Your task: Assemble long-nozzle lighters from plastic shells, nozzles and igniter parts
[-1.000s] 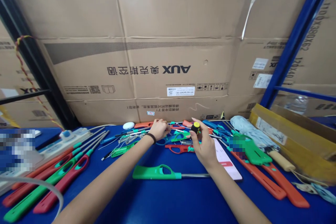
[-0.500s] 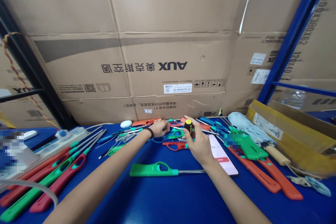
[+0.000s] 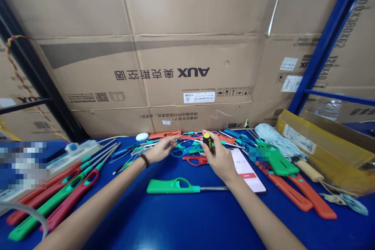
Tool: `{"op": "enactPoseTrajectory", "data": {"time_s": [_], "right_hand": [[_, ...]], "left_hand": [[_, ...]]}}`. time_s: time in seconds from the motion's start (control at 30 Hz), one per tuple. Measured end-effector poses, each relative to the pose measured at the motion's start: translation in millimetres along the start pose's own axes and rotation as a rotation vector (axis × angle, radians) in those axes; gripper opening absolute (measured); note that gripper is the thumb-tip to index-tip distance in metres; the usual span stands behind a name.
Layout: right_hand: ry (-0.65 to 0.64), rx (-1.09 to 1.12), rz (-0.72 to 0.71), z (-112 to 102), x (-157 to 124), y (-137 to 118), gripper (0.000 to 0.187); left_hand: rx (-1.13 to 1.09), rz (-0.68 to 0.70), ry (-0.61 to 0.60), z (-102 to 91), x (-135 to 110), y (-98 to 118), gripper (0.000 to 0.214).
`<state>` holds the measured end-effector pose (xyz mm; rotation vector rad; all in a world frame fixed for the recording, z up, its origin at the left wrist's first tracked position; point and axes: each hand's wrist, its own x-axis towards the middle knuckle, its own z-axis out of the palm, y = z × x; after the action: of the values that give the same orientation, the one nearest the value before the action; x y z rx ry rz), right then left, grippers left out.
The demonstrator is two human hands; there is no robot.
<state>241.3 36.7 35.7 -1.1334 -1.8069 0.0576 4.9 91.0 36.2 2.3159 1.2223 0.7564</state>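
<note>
My right hand [image 3: 221, 160] is wrapped round a short screwdriver with a yellow-and-black handle [image 3: 207, 139], held upright over a pile of lighter parts. The screwdriver's tip is hidden. My left hand [image 3: 162, 149], a dark band on its wrist, hovers at the pile's left side with its fingers stretched out and apart. It holds nothing that I can see. Between and below the hands lie a red handle shell [image 3: 195, 160] and a blue trigger piece [image 3: 178, 152]. Nearer me, a green long-necked gas lighter [image 3: 172, 186] lies flat, its metal tube pointing right.
Several gas lighters [image 3: 48, 203] lie on the left beside a white power strip [image 3: 84, 150]. A phone [image 3: 252, 179] lies by my right forearm. Farther right are orange lighters [image 3: 310, 197], a folded umbrella [image 3: 277, 140] and an open carton [image 3: 325, 152]. Cardboard [image 3: 164, 54] stands behind.
My left hand has drawn back to the left and its fingers have opened out. My right hand stays nearly in place with the screwdriver. The view has shifted slightly.
</note>
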Motion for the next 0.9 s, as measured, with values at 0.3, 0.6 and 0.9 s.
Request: {"op": "enactPoseTrajectory", "data": {"time_s": [0.3, 0.6, 0.9], "right_hand": [[-0.055, -0.026, -0.017, 5, -7, -7, 0.038], [-0.129, -0.019, 0.043, 5, -8, -9, 0.035], [-0.166, 0.127, -0.123, 6, -8, -16, 0.025]], "left_hand": [[-0.204, -0.108, 0.121, -4.1, -84, 22, 0.026], [0.014, 0.06, 0.067, 15.0, -107, 30, 0.022], [-0.108, 0.006, 0.271, 10.6, -104, 17, 0.015]]}}
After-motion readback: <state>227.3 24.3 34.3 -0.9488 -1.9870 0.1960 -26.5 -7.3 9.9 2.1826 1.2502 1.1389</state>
